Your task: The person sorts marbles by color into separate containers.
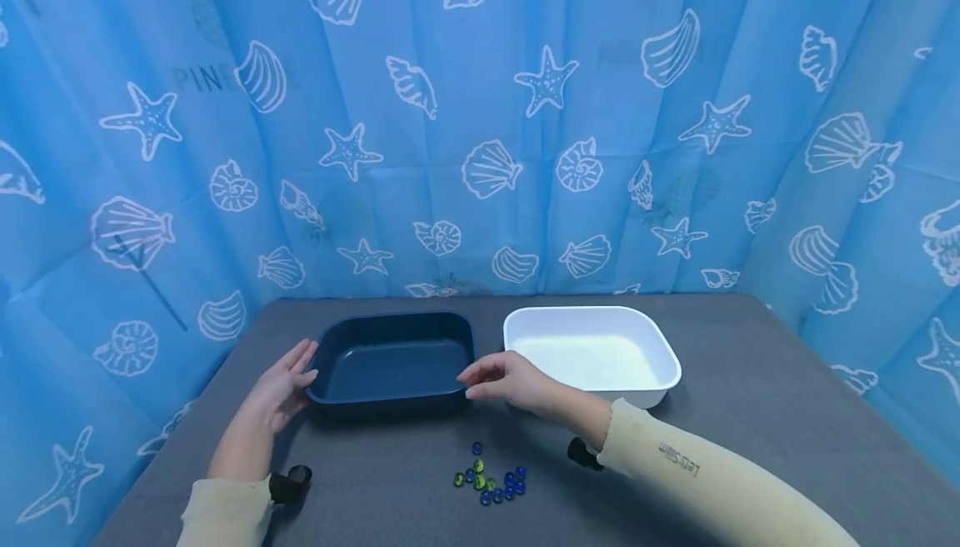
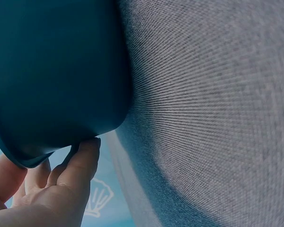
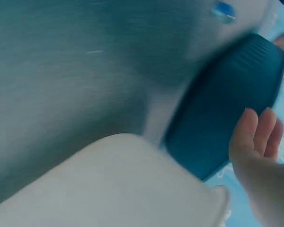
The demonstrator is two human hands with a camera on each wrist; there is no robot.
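A dark blue rectangular tub (image 1: 397, 405) sits on the grey table. At its left end is my left hand (image 1: 281, 388), with fingers extended along the outer wall and the thumb by the rim; the left wrist view puts the fingertips right at the tub's wall (image 2: 61, 75). My right hand (image 1: 510, 378) hovers at the tub's right end, fingers loosely bent and holding nothing. In the right wrist view that hand (image 3: 255, 146) overlaps the tub (image 3: 217, 109). In front lie several blue glass marbles (image 1: 498, 496) and several yellow-green marbles (image 1: 478, 483).
Beside my right forearm stands a white rectangular tub (image 1: 592, 311), partly behind the hand. The grey cloth-covered table (image 1: 375, 480) runs back to a blue curtain (image 1: 450, 130) printed with shells and starfish.
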